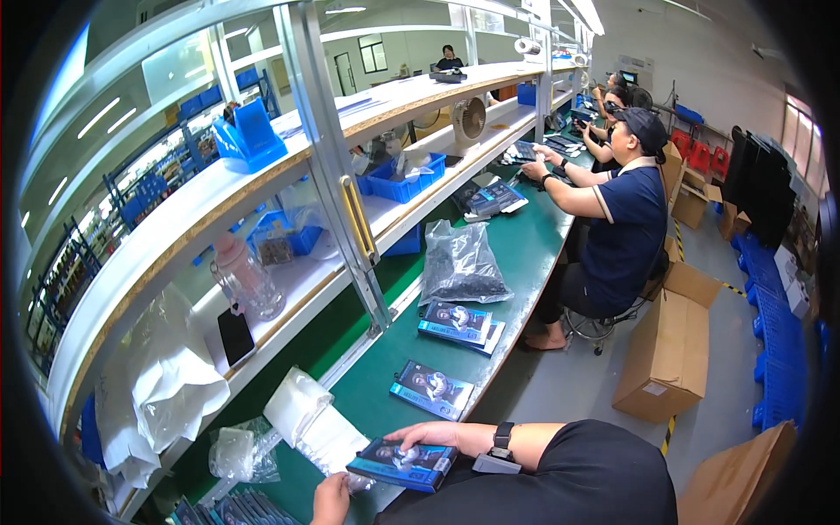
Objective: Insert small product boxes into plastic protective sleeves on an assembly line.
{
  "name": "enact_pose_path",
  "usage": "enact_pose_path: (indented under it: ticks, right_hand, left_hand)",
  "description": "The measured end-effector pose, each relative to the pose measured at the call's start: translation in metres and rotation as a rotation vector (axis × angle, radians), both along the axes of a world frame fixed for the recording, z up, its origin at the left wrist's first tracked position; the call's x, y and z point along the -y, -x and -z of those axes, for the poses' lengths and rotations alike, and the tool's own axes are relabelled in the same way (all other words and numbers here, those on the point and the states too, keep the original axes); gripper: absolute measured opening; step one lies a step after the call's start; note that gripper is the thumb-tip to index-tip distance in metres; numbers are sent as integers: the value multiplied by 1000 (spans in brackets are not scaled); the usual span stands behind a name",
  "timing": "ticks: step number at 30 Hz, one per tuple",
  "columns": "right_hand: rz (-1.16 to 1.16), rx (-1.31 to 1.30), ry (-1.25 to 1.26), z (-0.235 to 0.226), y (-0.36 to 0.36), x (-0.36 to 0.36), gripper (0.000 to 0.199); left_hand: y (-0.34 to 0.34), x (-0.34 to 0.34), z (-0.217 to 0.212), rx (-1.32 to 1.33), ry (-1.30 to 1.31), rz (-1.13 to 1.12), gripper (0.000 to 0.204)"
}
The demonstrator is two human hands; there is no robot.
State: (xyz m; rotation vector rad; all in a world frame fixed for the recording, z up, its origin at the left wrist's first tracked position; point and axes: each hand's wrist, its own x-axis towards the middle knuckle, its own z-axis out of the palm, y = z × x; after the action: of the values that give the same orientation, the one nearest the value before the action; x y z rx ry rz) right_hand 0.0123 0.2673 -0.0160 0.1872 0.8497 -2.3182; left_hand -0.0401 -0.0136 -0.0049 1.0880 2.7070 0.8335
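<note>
Indoors, green workbench (532, 254), held blue box (395, 468), white shelving (404, 100), grey floor (547, 389)

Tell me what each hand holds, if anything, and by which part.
Right hand: the blue box, by its far long edge. Left hand: near its left end, any hold unclear.

the person's two hands (427, 434), one held blue box (404, 466) and one pink-lidded jug (254, 284) show.

The person wears black clothing (604, 472) and a dark right-wrist strap (502, 440) with a grey block (496, 465).
</note>
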Motion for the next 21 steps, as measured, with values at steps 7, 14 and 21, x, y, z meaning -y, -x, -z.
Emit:
enact_pose_path:
  ticks: [7, 14, 21]
  right_hand:
    - [-215, 119, -5, 10, -1, 36, 23]
    - [-258, 82, -59, -11, -5, 41, 47]
    - [-193, 30, 1, -13, 0, 44, 40]
  left_hand:
    - [3, -10, -4, -10, -227, -75, 12]
    - [9, -11, 13, 582, -562, -321, 13]
    - [28, 0, 44, 728, -635, -386, 22]
